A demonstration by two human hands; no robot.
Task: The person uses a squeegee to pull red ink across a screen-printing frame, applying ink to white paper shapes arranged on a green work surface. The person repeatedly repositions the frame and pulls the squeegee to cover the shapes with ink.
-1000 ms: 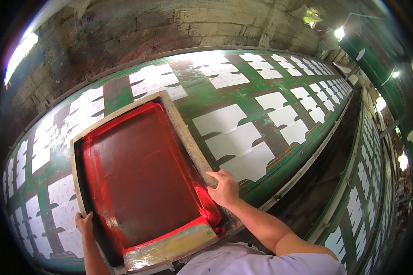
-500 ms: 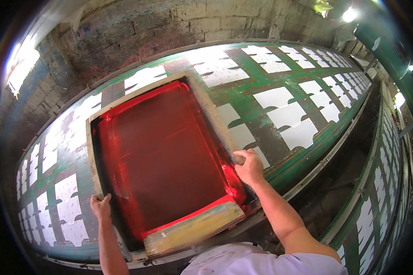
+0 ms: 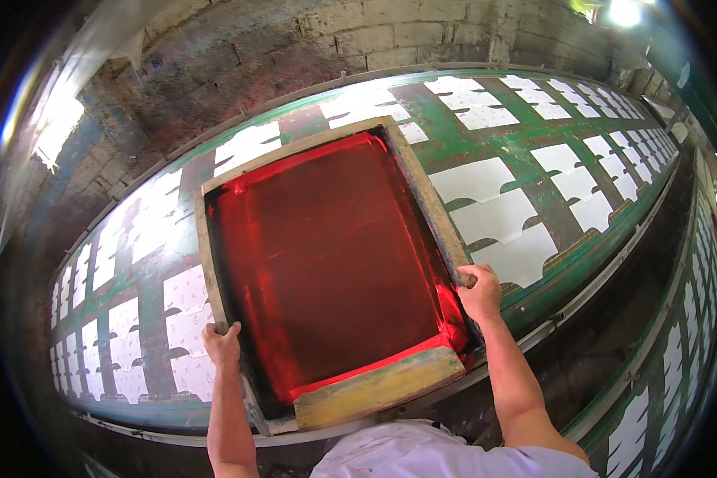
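Observation:
A large wooden-framed printing screen with wet red ink over its mesh is in front of me, turned slightly askew over the long table. My left hand is closed on the frame's left side near the lower corner, thumb on top. On the right, my right hand is wrapped round a short wooden grip at the frame's side. A yellow-stained wooden board crosses the near end, with thick red ink along it. Whether the frame touches the table cannot be told. White cut fabric pieces with faint small prints lie beside its left edge.
The long green table carries rows of white cut pieces. A rail runs along its near edge. A second table with white pieces stands at right, past a dark gap. A block wall rises behind.
Both my hands have shifted the screen to the right along the table. Faintly printed white pieces now show at its left side, and white pieces at its right are covered.

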